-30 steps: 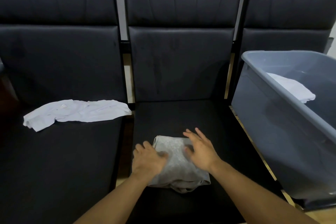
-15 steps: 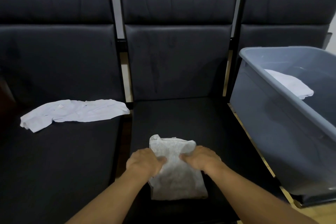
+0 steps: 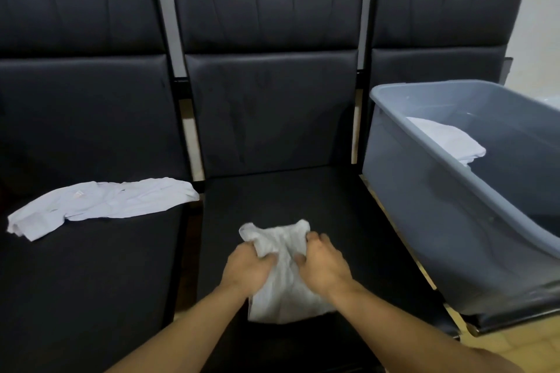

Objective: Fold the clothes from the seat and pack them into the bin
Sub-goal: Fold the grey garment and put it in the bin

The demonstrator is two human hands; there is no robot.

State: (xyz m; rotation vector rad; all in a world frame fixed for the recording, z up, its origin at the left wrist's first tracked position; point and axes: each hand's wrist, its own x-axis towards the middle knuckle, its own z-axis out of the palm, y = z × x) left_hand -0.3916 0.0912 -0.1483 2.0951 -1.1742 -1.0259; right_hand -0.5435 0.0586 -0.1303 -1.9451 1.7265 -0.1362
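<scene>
My single head view looks forward and down, close over the middle seat (image 3: 281,197); bin (image 3: 424,191) right.

left hand (image 3: 247,271) grip: curled, clenched | right hand (image 3: 325,266) grip: curled, clenched

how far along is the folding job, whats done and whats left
Done: one folded white garment already lies inside the grey bin. In hand: the left hand and right hand both grip a folded grey garment over the middle seat, apparently ready to go to the bin. Left: a white shirt lies unfolded on the left seat. Roughly one of three packed.
</scene>
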